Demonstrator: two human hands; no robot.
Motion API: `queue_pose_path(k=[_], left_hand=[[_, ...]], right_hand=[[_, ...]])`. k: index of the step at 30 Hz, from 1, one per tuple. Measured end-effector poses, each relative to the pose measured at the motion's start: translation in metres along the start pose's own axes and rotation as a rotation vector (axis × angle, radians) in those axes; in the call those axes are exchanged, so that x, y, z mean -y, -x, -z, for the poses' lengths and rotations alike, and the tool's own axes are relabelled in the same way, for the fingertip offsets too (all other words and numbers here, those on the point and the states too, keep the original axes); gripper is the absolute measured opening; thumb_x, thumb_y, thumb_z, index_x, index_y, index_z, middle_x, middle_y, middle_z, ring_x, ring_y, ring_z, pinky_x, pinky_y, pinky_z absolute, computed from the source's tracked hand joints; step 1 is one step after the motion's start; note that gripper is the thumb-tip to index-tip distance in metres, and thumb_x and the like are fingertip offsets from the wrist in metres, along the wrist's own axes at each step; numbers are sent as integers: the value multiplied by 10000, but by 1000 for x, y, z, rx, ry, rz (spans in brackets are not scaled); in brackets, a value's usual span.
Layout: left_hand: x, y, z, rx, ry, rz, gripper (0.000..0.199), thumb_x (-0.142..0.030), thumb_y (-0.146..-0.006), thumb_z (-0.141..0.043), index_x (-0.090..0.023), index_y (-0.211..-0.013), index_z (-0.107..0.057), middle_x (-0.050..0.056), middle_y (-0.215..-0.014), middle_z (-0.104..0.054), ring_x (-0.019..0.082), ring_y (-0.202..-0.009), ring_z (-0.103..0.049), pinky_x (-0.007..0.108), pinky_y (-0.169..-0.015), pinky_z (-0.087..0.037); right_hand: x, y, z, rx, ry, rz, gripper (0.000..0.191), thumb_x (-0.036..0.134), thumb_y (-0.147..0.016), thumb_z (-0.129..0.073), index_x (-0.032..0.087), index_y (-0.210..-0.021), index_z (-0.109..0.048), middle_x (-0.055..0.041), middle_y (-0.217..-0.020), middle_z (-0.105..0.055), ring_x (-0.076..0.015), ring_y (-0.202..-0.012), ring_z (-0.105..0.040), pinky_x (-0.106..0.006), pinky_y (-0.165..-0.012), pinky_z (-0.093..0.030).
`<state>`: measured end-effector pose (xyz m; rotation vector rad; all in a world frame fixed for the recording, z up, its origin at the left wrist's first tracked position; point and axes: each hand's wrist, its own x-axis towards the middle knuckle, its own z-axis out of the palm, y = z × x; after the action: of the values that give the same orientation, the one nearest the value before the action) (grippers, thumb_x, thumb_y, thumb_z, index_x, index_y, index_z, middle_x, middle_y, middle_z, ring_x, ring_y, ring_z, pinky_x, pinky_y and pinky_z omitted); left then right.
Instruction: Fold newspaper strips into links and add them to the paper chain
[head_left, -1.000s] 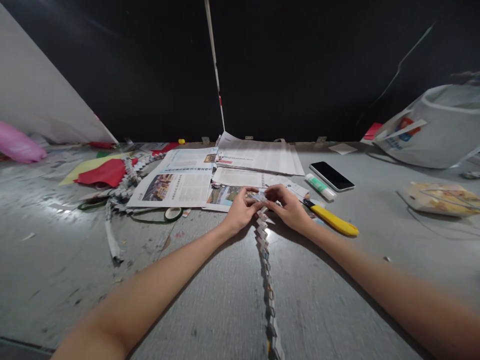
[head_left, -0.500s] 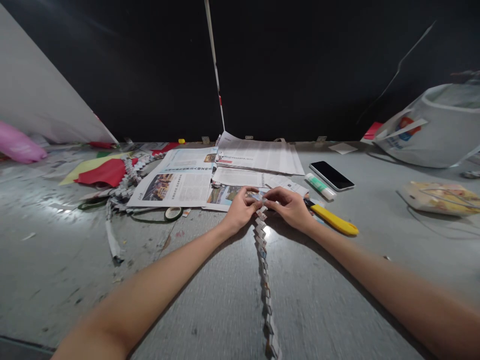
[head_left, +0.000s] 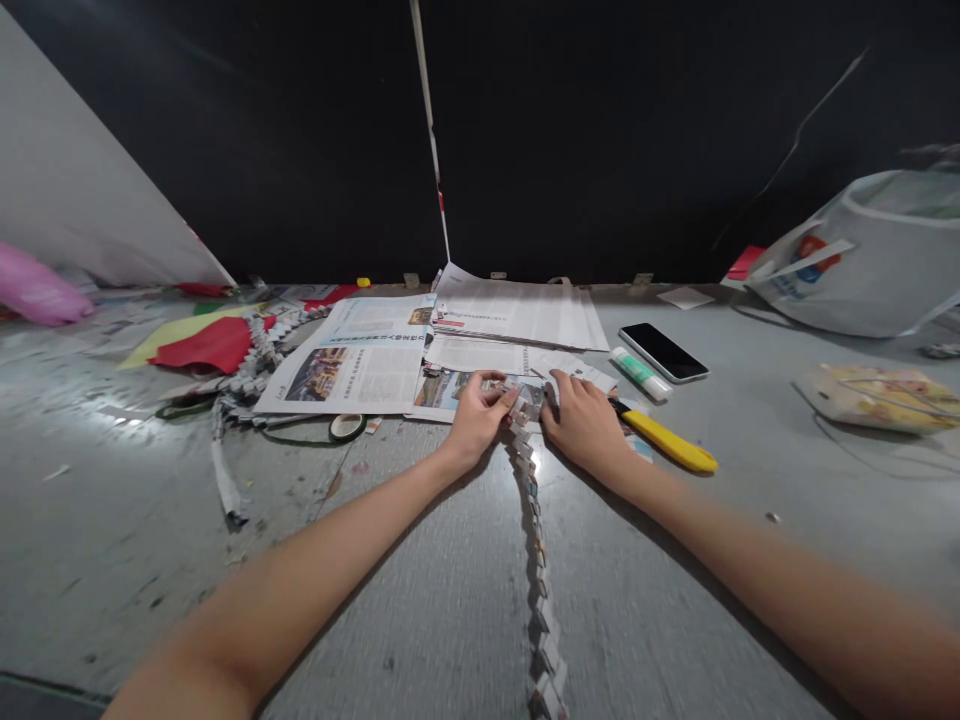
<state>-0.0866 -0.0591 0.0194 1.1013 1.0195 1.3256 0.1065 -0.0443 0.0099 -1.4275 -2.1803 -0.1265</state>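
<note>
A zigzag chain of folded newspaper strips [head_left: 541,580] runs from the lower edge of the view up to my left hand [head_left: 478,412]. The thumb and fingers of that hand pinch the chain's far end. My right hand [head_left: 586,418] lies palm down just right of the chain, apart from it, fingers stretched forward over the newspaper pieces [head_left: 574,368]. Whatever lies under its fingertips is hidden. Close beside this hand is a yellow utility knife [head_left: 667,440], its front end partly covered by the hand.
Newspapers [head_left: 360,370] and a stack of printed sheets [head_left: 517,305] lie ahead. To the right are a glue stick [head_left: 641,373], a phone [head_left: 664,352], a food packet [head_left: 885,397] and a white bag [head_left: 862,260]. At left lie red paper [head_left: 206,345], a tape roll [head_left: 347,428] and more folded chain [head_left: 259,365].
My right hand has let go of the chain's end and moved slightly right, turning palm down onto the papers. My left hand keeps its pinch, and the chain has shifted a little.
</note>
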Motion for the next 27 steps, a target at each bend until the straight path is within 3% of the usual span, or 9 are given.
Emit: queue_pose_path(k=[5,11,14,16,19,23,27], left_hand=[[-1,0,0,-5,-4,9,718,-647,-752,-936,-216,-1149,-522,-11,-763,-715,150,-584,-656,267,-575,-484],[-1,1,1,4,-26,23,725,-676,-768,-915,-225,-1166,-511,-19,-729,-708,148,-562,-637,257,-548,-475],[0,1,1,1,-31,19,747,-695,-748,-922,-228,-1157,-506,-35,-715,-693,151,-563,-649,248,-539,-469],[0,0,1,8,-17,9,761,-694,-740,-930,-229,-1158,-497,-34,-740,-704,149,-577,-663,245,-553,-480],[3,-1,0,-12,14,-15,760,-664,-749,-940,-228,-1172,-484,-12,-833,-737,149,-612,-686,258,-589,-514],[7,-3,2,-65,-39,-63,662,-610,-812,-917,-222,-1159,-507,-2,-858,-715,160,-655,-696,283,-639,-536],[11,-5,7,-186,-176,-157,467,-518,-924,-842,-219,-1128,-548,7,-858,-674,176,-744,-695,301,-721,-537]], right_hand=[[-1,0,-1,55,-55,6,465,187,-1003,-555,155,-1464,-606,-198,-1195,-804,-362,-996,-756,-431,-848,-541],[-5,2,-3,50,-218,-5,549,109,-950,-534,173,-1489,-619,-192,-1244,-809,-339,-960,-784,-434,-839,-594],[-3,2,-3,-44,-537,-23,445,182,-990,-564,221,-1420,-668,-144,-1204,-826,-312,-1007,-794,-459,-918,-630],[0,0,0,-165,-785,-65,328,309,-1028,-623,251,-1340,-703,-122,-1209,-819,-292,-1062,-792,-464,-964,-640],[2,-4,3,-341,-1003,-195,317,446,-1004,-722,251,-1253,-720,-124,-1212,-803,-287,-1095,-774,-470,-985,-632],[-6,-13,2,-391,-1045,-356,317,523,-960,-755,223,-1050,-703,-87,-998,-771,-267,-935,-725,-410,-842,-612],[-13,-15,2,-471,-903,-393,382,563,-973,-719,255,-807,-567,5,-743,-542,-201,-735,-543,-336,-676,-499]])
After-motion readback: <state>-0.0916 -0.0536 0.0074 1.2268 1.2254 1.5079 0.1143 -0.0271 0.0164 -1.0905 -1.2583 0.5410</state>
